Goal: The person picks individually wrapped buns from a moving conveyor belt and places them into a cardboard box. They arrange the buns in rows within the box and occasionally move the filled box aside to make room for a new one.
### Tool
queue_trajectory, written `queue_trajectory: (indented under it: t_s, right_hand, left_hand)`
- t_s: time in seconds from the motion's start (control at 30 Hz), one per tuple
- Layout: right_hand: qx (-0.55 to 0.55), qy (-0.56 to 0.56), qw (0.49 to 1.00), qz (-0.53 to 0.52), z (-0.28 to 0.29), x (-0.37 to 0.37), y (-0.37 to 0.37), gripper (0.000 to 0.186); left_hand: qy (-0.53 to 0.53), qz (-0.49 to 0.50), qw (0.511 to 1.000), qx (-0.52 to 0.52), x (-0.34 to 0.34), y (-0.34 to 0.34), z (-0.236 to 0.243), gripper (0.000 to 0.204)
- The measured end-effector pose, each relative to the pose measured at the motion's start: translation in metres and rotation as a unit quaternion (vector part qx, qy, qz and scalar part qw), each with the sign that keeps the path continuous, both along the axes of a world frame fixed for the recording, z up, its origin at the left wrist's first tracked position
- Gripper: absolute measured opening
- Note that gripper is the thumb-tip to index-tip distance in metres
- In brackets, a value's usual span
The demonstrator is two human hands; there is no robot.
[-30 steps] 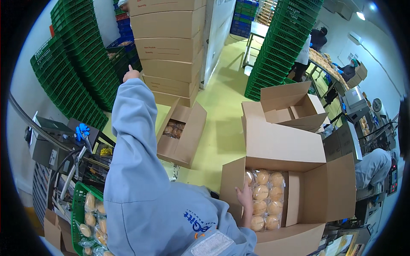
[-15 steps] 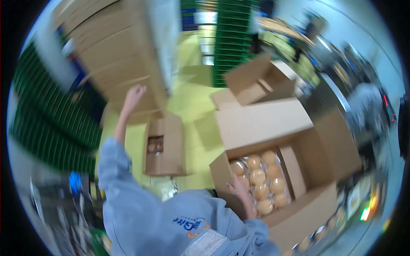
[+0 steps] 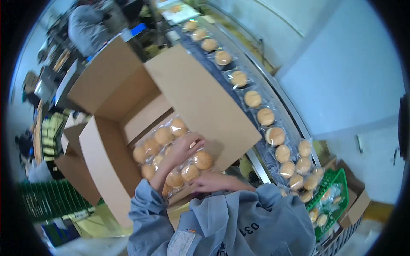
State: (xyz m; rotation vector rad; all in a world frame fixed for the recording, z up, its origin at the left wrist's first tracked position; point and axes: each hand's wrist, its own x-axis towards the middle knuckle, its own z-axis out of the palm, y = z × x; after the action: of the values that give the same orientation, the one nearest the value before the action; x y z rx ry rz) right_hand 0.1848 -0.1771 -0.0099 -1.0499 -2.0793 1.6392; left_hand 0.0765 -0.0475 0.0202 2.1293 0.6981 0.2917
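An open cardboard box (image 3: 106, 162) lies before me, holding clear bags of round buns (image 3: 163, 135). My left hand (image 3: 185, 148) is over the bags, its fingers bent loosely and apart. My right hand (image 3: 209, 182) is at the box's near edge beside the lowest buns, fingers curled round something I cannot make out. To the right, a conveyor (image 3: 270, 72) carries a line of individually bagged buns (image 3: 253, 98), which bunch up at its near end.
A green crate (image 3: 341, 196) of bagged bread stands at the lower right beside cardboard. A white wall runs along the right. Other cartons (image 3: 72, 179), green crates (image 3: 51, 198) and equipment are on the left. A person in grey (image 3: 85, 30) works at the far upper left.
My view has swung right, bringing the conveyor into sight. My left hand has left the raised position out to the left and is now down over the bagged buns in the box.
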Motion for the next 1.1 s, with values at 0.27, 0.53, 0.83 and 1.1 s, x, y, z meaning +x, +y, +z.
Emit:
queue_trajectory:
  t_s: [0.27,0.53,0.83,1.1]
  right_hand:
    - [-0.169,-0.053,0.692,-0.7,-0.113,0.215,-0.018,0.041]
    - [-0.105,-0.438,0.644,-0.618,-0.206,0.234,-0.005,0.065]
    - [0.042,-0.552,0.612,-0.565,-0.218,0.277,0.007,0.025]
    - [-0.156,-0.051,0.542,-0.824,-0.259,0.364,0.018,0.035]
  left_hand:
    - [0.119,0.039,0.966,0.225,0.235,0.083,-0.123,0.032]
    - [0.254,0.111,0.916,0.291,0.314,0.109,-0.248,0.026]
    - [0.08,-0.033,0.948,0.306,0.308,0.122,-0.19,0.016]
    - [-0.248,0.234,0.925,-0.17,0.067,0.124,0.008,0.029]
